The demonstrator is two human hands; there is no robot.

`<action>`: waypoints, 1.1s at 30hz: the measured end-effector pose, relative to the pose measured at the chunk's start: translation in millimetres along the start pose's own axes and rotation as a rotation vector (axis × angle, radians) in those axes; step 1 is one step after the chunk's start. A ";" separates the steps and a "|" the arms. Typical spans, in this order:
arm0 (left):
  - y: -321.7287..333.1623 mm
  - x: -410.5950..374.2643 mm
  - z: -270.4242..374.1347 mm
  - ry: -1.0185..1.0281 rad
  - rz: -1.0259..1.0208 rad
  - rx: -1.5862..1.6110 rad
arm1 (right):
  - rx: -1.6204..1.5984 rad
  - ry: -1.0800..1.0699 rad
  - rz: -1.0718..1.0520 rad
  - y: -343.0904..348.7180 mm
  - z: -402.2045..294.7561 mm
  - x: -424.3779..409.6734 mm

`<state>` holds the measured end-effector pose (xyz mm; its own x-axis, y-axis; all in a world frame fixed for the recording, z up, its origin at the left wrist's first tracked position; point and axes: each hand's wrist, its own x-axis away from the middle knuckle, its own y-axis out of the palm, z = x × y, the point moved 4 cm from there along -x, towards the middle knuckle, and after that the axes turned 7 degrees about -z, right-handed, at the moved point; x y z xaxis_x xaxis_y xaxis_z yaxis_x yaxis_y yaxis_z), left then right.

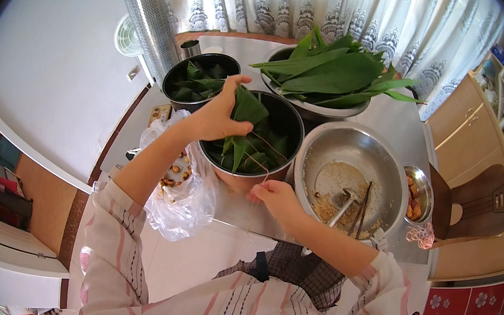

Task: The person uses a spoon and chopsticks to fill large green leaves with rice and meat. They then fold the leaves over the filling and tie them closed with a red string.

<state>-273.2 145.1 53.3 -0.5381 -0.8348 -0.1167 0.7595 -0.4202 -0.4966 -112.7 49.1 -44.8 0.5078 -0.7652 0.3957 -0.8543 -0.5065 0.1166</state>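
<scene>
My left hand (213,119) grips a leaf-wrapped dumpling (250,105), a zongzi by its look, above a dark-lined pot (295,118). Thin string (258,163) runs from the pot's inside toward me. Its near end is pinched between the thumb and fingers of my right hand (277,201), just off the pot's front side. Below the held dumpling, more green wrapped dumplings (276,148) lie in the pot, partly hidden by my left hand. Whether the string is wound around the held dumpling cannot be made out.
At the right, a steel basin (353,139) holds leftover rice grains, a spoon (337,215) and chopsticks (361,208). Long green leaves (333,75) overhang a bowl behind. Another pot (202,59) and a plastic bag (183,215) flank my left arm. A small bowl (417,194) holds brown pieces.
</scene>
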 end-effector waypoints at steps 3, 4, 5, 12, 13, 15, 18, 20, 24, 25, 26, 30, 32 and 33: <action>-6.3 12.7 -20.0 0.068 0.005 -0.244 | 0.321 -0.269 0.133 -4.4 -39.6 14.4; -7.1 14.9 -26.2 0.061 -0.002 -0.301 | 0.510 -0.377 0.206 -7.9 -58.5 19.0; -6.5 16.1 -33.1 0.021 -0.032 -0.310 | 0.667 -0.491 0.266 -8.3 -77.6 21.6; 0.4 2.8 -55.7 0.001 -0.020 -0.286 | 1.132 -0.798 0.055 14.0 -166.1 -6.6; 4.3 -0.1 -55.1 0.058 -0.104 -0.344 | 1.104 -0.787 -0.005 14.8 -172.9 -14.2; 15.1 -1.8 -53.2 0.144 -0.237 -0.382 | 1.048 -0.763 -0.125 13.6 -184.3 -34.7; 24.1 -4.6 -47.0 0.217 -0.223 -0.225 | 1.004 -0.641 -0.198 10.6 -190.9 -89.1; 22.3 -1.6 -41.2 0.325 -0.152 0.054 | 0.874 -0.523 -0.197 -1.5 -185.0 -121.4; 0.8 18.1 -65.6 0.029 -0.036 0.680 | 0.679 -0.112 0.054 -60.9 -154.7 -143.2; -6.9 24.3 -76.2 -0.051 0.068 0.802 | 0.606 -0.058 0.027 -68.5 -141.9 -140.4; -14.0 29.8 -84.8 -0.079 0.122 0.892 | 0.555 0.000 0.022 -74.7 -129.1 -135.6; -28.6 37.1 -114.1 -0.212 0.208 1.459 | 0.487 -0.131 -0.026 -74.4 -94.3 -103.9; -28.7 36.2 -116.4 -0.222 0.161 1.621 | 0.635 -0.317 0.044 -68.6 -92.0 -83.5; -26.7 35.2 -114.1 -0.226 0.112 1.741 | 0.520 -0.337 0.018 -67.3 -91.2 -73.6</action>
<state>-354.0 167.5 -35.7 -0.5187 -0.8487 0.1032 0.3396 -0.0937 0.9359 -102.7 175.8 1.4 0.5732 -0.8161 0.0745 -0.7402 -0.5546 -0.3801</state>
